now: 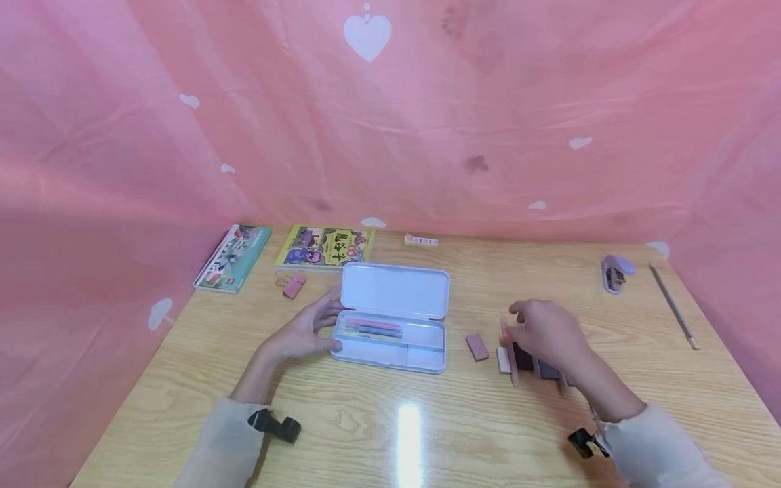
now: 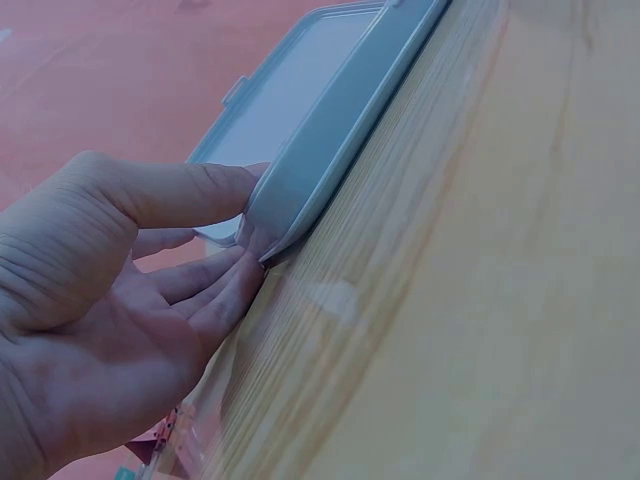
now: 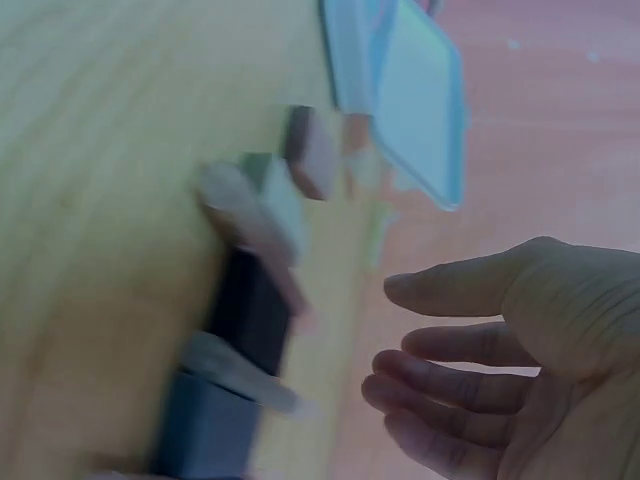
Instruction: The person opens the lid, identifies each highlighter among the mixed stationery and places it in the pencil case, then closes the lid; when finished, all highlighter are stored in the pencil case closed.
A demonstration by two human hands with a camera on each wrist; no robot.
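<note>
A pale blue pencil case lies with its lid raised, several slim pens in its back compartment. My left hand grips its left end, thumb on the rim and fingers low against the outside. Over on the right, my right hand hovers above a row of small blocks and sticks, fingers loosely curved and holding nothing. That row has a white eraser, a pinkish stick, a black block and a dark blue block. A pink eraser lies between row and case.
Two books, one teal and one yellow, lie at the back left near a pink binder clip. A small striped item sits at the back. Far right are a purple stapler and a pencil.
</note>
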